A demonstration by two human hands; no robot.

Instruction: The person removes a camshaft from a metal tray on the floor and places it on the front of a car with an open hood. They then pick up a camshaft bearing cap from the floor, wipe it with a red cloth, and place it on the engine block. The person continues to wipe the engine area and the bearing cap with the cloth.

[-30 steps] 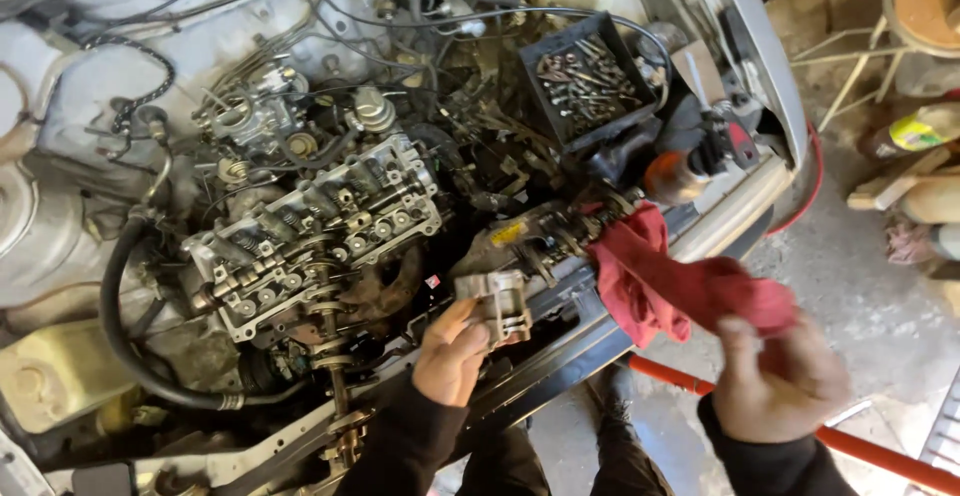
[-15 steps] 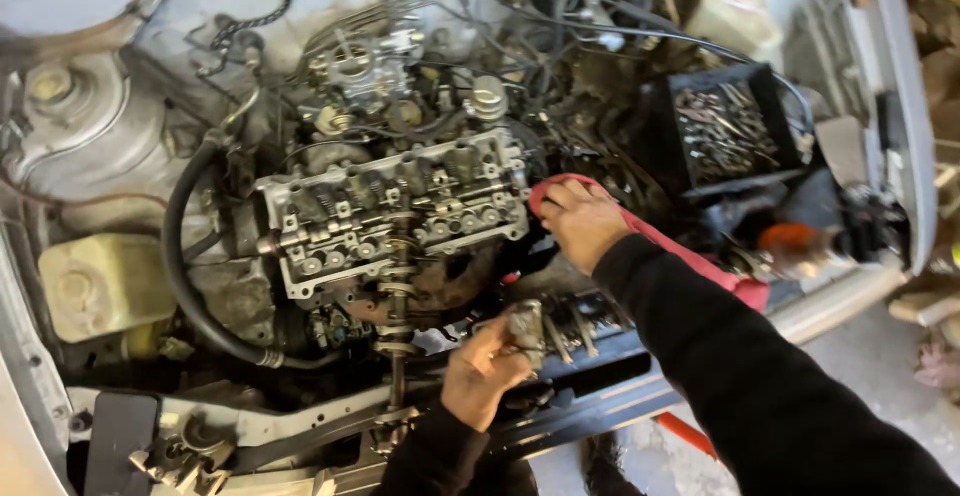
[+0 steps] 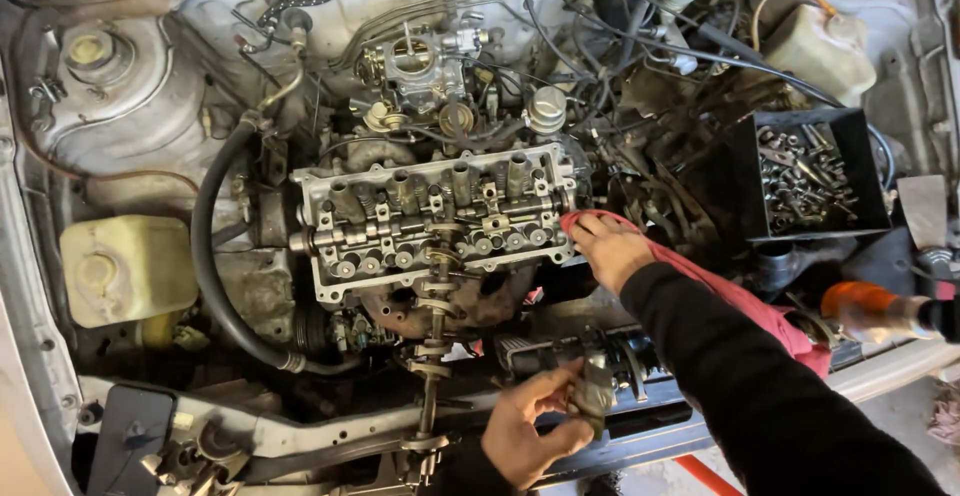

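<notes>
I look down into an open car engine bay. My right hand point(image 3: 610, 248) presses a red rag point(image 3: 740, 291) against the right end of the bare cylinder head point(image 3: 435, 221); the rag trails back under my black sleeve. Lower down, my left hand point(image 3: 530, 431) grips a small grimy metal engine part point(image 3: 597, 393) over the front crossmember point(image 3: 300, 436). A carburettor point(image 3: 420, 61) sits behind the cylinder head.
A black tray of several bolts and sockets point(image 3: 812, 171) stands at the right. An orange-handled tool point(image 3: 870, 308) lies on the right edge. A yellowed plastic tank point(image 3: 125, 271) sits left, a black hose point(image 3: 215, 286) curves beside it. A white reservoir point(image 3: 820, 46) is at the far right.
My right hand has swung the red rag from outside the car in to the cylinder head's right end. The left hand keeps the metal part. My view shifted left over the engine.
</notes>
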